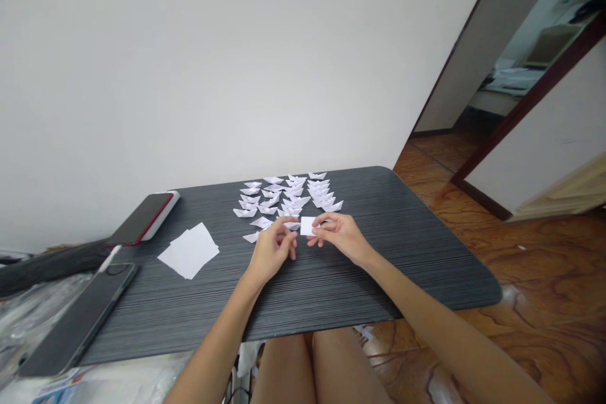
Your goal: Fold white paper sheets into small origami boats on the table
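Note:
A small folded piece of white paper point(307, 226) is pinched between the thumb and fingers of my right hand point(338, 233), above the dark table. Just left of its edge, my left hand point(275, 246) has its fingers curved and apart, with nothing visible between them. Behind both hands, several white paper boats point(293, 192) stand in rough columns toward the wall. My left hand partly covers the nearest ones. To the left lies a small stack of white paper sheets point(189, 251), slightly fanned out.
The dark, wood-grained table point(398, 252) stands against a white wall point(237, 63). On its left side lie a red-edged dark device point(144, 218) and a dark phone-like slab point(78, 322). Clear plastic wrapping point(38, 309) is at the far left. Paper scraps point(364, 332) lie below the table.

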Tool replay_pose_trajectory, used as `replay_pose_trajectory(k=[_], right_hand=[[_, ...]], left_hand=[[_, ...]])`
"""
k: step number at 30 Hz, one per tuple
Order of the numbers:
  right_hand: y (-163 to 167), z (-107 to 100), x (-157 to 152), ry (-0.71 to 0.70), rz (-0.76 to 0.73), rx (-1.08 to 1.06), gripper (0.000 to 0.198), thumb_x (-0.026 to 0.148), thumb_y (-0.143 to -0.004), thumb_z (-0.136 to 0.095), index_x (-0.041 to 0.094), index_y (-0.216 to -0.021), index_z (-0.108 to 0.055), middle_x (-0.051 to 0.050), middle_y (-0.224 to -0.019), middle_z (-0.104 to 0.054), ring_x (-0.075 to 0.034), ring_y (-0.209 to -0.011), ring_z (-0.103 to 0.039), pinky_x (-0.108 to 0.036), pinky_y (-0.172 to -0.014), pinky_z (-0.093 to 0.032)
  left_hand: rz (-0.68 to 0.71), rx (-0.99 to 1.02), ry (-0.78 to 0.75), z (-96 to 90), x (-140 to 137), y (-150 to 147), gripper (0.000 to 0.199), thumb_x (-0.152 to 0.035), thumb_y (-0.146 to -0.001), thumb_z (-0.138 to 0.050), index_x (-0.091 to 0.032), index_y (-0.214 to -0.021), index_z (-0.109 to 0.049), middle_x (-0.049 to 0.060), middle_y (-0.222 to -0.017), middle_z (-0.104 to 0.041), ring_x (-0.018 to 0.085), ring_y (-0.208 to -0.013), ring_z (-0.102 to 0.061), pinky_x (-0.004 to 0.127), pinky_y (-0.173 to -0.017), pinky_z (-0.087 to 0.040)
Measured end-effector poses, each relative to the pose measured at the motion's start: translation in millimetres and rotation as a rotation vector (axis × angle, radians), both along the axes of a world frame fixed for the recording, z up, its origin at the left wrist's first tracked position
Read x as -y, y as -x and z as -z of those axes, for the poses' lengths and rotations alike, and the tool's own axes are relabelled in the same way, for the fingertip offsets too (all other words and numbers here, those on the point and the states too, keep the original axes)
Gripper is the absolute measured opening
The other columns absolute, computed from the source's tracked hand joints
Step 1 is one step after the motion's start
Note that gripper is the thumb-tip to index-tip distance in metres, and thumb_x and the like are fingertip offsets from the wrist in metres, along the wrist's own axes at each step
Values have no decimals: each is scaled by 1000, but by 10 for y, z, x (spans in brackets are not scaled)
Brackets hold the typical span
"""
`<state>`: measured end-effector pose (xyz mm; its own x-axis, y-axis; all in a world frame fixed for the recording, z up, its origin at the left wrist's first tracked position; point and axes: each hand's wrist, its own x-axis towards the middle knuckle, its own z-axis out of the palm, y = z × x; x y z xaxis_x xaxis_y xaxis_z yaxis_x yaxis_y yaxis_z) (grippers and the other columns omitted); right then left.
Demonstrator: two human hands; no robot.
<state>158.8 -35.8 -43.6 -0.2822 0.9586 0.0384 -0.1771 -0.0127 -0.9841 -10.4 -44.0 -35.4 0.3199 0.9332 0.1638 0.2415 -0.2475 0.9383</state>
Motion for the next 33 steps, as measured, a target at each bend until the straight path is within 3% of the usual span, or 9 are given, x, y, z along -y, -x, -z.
replay_pose_trajectory(k=[5, 9, 18, 27, 33], right_hand=[[4, -12, 20, -61, -40, 16, 25, 29, -63, -65, 16, -79, -50, 0, -59, -64, -13, -52, -61, -24, -50, -44], [-5, -70, 46, -124, -137, 30, 24, 33, -71, -56, 16, -85, -48, -2, -64, -63, -14, -59, -61, -25, -53, -43], [-34, -115, 46, -205, -80, 89, 21, 30, -72, -55, 16, -87, -50, -1, -65, -59, -11, -57, -54, -24, -53, -40], [-42, -88, 24, -223, -15, 56, 17, 26, -65, -63, 17, -78, -55, -1, -72, -58, -11, -64, -55, -24, -57, -44], [-28, -19, 3, -233, 88, 41, 13, 23, -63, -65, 16, -69, -56, 0, -63, -59, -11, -59, -56, -25, -54, -43]], left_hand=[[31, -67, -119, -24, 17, -46, 32, -27, -72, -55, -17, -102, -57, 7, -84, -63, 14, -65, -60, 25, -61, -48], [13, 63, -112, -3, 10, -74, 28, -26, -72, -56, -15, -96, -62, 9, -94, -63, 17, -77, -60, 29, -70, -48], [-25, 139, -119, 18, 2, -67, 24, -22, -71, -57, -17, -94, -64, 8, -96, -65, 20, -93, -57, 33, -83, -43], [-126, 72, -197, 28, 16, -80, 18, -25, -74, -54, -18, -84, -67, 6, -90, -67, 19, -93, -57, 32, -87, -40], [-146, 239, -118, 48, 27, -126, 17, -26, -74, -54, -16, -88, -56, 4, -83, -63, 13, -67, -60, 25, -65, -47]])
